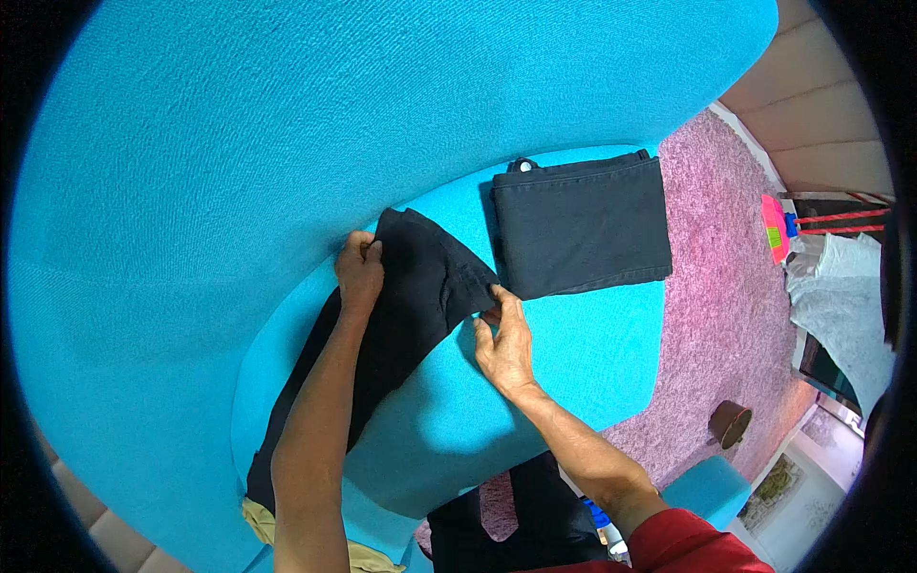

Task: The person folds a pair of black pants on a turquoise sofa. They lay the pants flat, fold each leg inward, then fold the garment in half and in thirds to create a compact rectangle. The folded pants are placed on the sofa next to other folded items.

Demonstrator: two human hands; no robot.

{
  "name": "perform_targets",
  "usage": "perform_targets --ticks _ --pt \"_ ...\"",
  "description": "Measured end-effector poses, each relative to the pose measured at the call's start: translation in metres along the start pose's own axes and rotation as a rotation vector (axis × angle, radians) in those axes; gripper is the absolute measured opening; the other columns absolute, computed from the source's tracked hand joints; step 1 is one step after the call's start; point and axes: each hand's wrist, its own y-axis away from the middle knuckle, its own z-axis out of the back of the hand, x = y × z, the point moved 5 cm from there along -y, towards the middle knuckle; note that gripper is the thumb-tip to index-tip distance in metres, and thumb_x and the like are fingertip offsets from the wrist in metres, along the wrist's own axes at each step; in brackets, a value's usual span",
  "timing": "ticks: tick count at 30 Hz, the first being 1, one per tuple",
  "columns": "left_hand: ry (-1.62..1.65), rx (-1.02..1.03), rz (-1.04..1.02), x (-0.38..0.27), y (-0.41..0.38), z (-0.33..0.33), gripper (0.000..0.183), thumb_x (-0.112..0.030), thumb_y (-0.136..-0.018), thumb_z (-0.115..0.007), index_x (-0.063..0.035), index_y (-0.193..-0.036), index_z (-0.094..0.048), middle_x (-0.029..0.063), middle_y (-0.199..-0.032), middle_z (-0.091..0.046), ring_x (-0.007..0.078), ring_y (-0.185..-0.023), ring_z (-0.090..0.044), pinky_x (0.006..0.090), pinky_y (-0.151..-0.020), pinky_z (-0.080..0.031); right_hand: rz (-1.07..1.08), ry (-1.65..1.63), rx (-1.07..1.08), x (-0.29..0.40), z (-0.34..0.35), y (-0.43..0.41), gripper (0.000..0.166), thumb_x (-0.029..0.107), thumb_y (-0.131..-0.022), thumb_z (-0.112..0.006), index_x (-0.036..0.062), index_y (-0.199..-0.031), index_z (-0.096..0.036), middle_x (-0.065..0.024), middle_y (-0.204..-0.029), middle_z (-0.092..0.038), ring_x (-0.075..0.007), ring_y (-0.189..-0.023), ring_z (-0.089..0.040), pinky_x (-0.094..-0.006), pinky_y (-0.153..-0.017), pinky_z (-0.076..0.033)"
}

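Observation:
A black garment (412,286) lies stretched over the turquoise sofa seat (573,351), running down towards the lower left under my left arm. My left hand (360,272) grips its upper left edge, fingers closed on the cloth. At the garment's right corner, my right hand (505,336) pinches the cloth between thumb and fingers; some fingertips are hidden. Just beyond my right hand lies a pair of folded black trousers (584,222), a round metal button showing at its top edge.
The tall turquoise backrest (251,129) rises behind the seat. A yellowish cloth (259,521) shows beneath the garment's lower end. On the right are a pink shaggy rug (709,301), a small brown pot (730,424), a turquoise stool (708,490) and a pale cloth (834,294).

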Motion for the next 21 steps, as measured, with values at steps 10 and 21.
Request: perform_targets --ticks 10,21 --pt "-0.029 0.027 0.028 0.002 -0.013 -0.01 0.034 -0.029 -0.086 -0.071 0.0018 -0.1 -0.065 0.0171 -0.091 -0.067 0.0266 -0.085 -0.064 0.0392 -0.075 -0.048 -0.281 -0.237 -0.122 -0.026 -0.031 0.0 0.078 -0.007 -0.083 -0.06 -0.0001 -0.149 -0.019 -0.0086 -0.091 -0.058 -0.0131 -0.077 -0.062 -0.027 -0.07 -0.053" --pt "0.154 -0.028 -0.092 -0.028 -0.004 0.002 0.035 -0.028 -0.088 -0.068 0.0003 -0.075 -0.052 0.0067 -0.062 -0.041 0.0127 -0.061 -0.042 0.0352 -0.056 -0.037 -0.653 -1.122 -0.089 -0.02 -0.041 -0.021 0.033 -0.001 -0.082 -0.058 0.0009 -0.114 -0.048 -0.0019 -0.065 -0.051 -0.0124 -0.05 -0.051 -0.0246 -0.043 -0.043"
